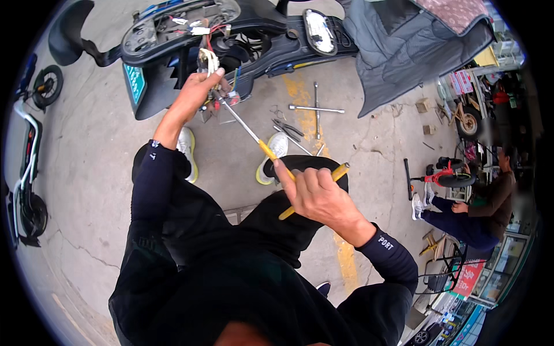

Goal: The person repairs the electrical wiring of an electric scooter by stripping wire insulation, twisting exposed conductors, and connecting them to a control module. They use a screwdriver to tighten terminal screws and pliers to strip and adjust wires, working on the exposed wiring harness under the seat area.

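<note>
My right hand (323, 199) is closed round the yellow crossbar of a T-handle socket wrench (239, 122). The wrench's steel shaft slants up and left to a part with a red piece on it, just below my left hand (196, 92). My left hand's fingers are wrapped about a bundle of pale wires (209, 59) hanging from the opened body of a dark scooter (259, 20). Its thumb points up and right over the bundle. Fingers and wires partly hide the wrench's tip, so what it is seated on cannot be made out.
On the concrete lie a cross-shaped lug wrench (330, 109) and pliers (287, 128). A grey quilted cover (398, 63) drapes over the scooter's right end. Another motorcycle (26, 155) stands at far left. At right a person (490, 202) sits by a small red bike (445, 176).
</note>
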A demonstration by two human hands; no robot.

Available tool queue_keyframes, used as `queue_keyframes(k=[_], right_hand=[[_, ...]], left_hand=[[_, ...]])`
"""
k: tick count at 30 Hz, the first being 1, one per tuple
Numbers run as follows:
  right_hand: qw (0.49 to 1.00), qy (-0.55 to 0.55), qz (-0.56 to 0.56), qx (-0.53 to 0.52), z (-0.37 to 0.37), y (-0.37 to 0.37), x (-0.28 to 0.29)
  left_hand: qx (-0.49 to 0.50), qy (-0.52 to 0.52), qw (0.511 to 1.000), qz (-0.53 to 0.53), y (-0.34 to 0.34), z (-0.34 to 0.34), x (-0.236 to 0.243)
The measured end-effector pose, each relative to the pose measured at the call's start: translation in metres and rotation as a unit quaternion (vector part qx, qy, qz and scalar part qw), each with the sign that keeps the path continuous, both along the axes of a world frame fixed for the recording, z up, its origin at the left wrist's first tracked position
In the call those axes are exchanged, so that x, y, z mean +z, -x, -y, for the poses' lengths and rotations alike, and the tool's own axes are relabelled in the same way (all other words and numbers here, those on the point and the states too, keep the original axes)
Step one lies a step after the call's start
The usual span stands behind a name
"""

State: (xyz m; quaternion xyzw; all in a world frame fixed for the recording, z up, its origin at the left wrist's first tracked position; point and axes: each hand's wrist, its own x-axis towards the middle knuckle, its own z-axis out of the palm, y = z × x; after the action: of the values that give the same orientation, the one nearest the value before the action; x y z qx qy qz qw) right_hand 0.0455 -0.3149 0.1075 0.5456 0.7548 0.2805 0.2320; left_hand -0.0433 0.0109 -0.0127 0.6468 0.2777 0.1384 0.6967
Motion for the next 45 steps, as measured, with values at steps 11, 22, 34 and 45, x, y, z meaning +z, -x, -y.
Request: queue_keyframes(k=[11,22,34,45], right_hand=[[0.631,-0.136,-0.696,-0.316,0.045,0.047,-0.014],[0.424,-0.181,-0.811,-0.36,0.03,0.061,-0.042],[0.137,-0.174,-0.918,-0.329,0.014,0.054,-0.048],[-0.191,-0.033,-0.955,-0.223,-0.001,0.077,-0.043]], left_hand=[[0.031,0.19,0.968,0.163,0.011,0.007,-0.01],[0.012,0.192,0.96,0.202,0.0,0.013,-0.011],[0.034,0.15,0.967,0.204,-0.002,0.014,-0.016],[0.039,0.066,0.973,0.217,-0.004,0.009,-0.023]])
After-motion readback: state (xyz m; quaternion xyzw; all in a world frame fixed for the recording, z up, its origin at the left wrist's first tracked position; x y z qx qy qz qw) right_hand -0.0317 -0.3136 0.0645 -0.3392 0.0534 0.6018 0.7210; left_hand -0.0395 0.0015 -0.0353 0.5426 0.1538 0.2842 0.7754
